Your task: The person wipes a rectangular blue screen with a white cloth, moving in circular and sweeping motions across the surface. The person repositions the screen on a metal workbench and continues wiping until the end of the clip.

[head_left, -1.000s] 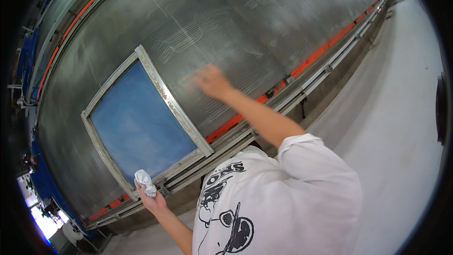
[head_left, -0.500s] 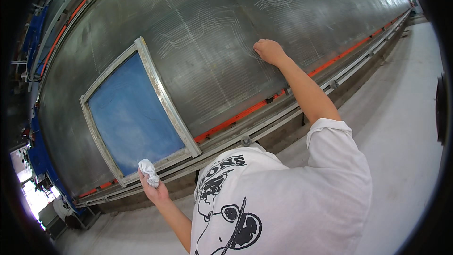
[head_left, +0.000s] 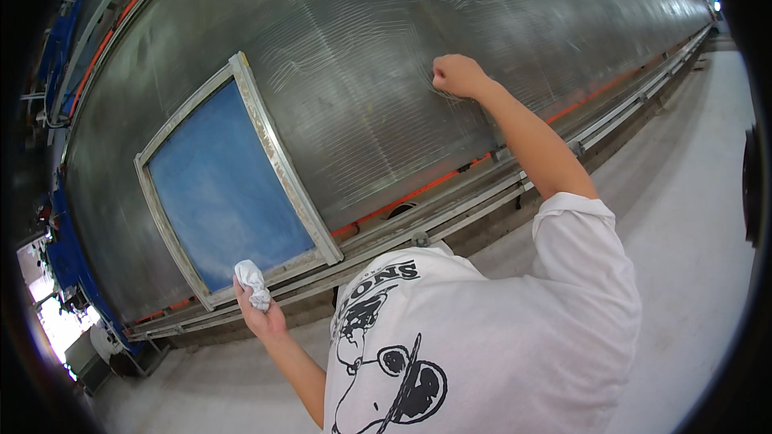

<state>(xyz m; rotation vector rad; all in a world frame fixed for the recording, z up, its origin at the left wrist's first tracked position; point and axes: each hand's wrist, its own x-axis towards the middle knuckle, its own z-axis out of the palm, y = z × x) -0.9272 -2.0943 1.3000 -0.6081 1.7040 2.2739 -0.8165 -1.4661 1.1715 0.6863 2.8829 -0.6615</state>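
The right hand [head_left: 457, 75], closed in a fist, presses the ribbed metal worktop [head_left: 362, 88]; the left hand [head_left: 261, 313] grips a crumpled white rag [head_left: 252, 282] beside the blue-meshed screen frame [head_left: 229, 193]. Overreaching could cost balance.

Bright, glare-streaked, heavy fisheye vignette

A single view is given, taken from a fisheye camera worn on the head and tilted steeply downward. The person's white shirt [head_left: 482, 337] is seen very near, filling the lower middle, while the large ribbed metal surface [head_left: 362, 56] stretches across the upper frame (its straight rails bent toward the rim). The pale floor [head_left: 683, 217] is caught at right.
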